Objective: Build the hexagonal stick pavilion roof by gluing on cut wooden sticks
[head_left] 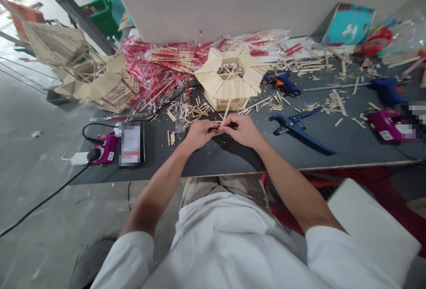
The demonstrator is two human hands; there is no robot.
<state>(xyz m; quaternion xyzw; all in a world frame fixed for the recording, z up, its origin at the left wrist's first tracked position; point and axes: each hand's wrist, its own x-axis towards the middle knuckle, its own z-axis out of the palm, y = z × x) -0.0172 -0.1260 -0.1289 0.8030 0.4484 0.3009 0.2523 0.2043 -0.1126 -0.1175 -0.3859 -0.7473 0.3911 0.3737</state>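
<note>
My left hand (200, 132) and my right hand (243, 130) meet fingertip to fingertip above the near part of the dark table. A thin wooden stick (226, 110) slants up from the pinched fingers of my right hand. The left fingers are also pinched, close to the stick's lower end; what lies between them is mostly hidden. Just beyond my hands stands a hexagonal model (233, 85) built of wooden sticks, with a flared, slatted roof and an open centre.
Short stick pieces (199, 108) litter the table. Right of my hands lie a blue cutter (301, 131) and a blue glue gun (288, 83). A phone (131, 144) and a purple power strip (105, 149) are at left. Bagged sticks (173, 58) line the back.
</note>
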